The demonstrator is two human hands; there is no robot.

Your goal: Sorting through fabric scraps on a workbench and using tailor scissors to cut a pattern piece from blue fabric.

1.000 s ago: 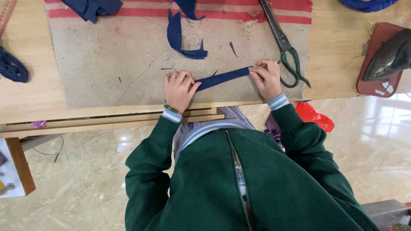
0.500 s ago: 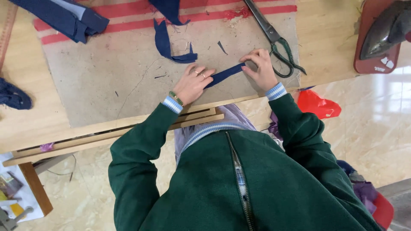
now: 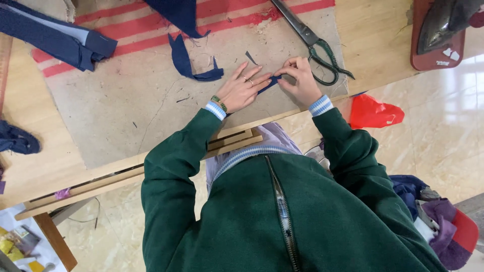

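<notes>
Navy fabric strip [image 3: 268, 83], thin, limp and light, likely prone to curling: pressed flat on the surface [image 3: 116, 108] under open left hand [image 3: 241, 90], pinched at its 2 o'clock end by right hand [image 3: 300, 80]; scissors [image 3: 315, 43] just beyond.

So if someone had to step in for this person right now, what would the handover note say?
Left hand: flat, fingers spread, pressing the navy fabric strip onto the work mat.
Right hand: fingertips pinching the strip's other end.
Nearby: scissors lying beside the right hand, a curled navy offcut, an iron on its red rest at the table's far right.
Done: only a short bit of strip shows between the hands.
Left: cannot tell from this view.
</notes>
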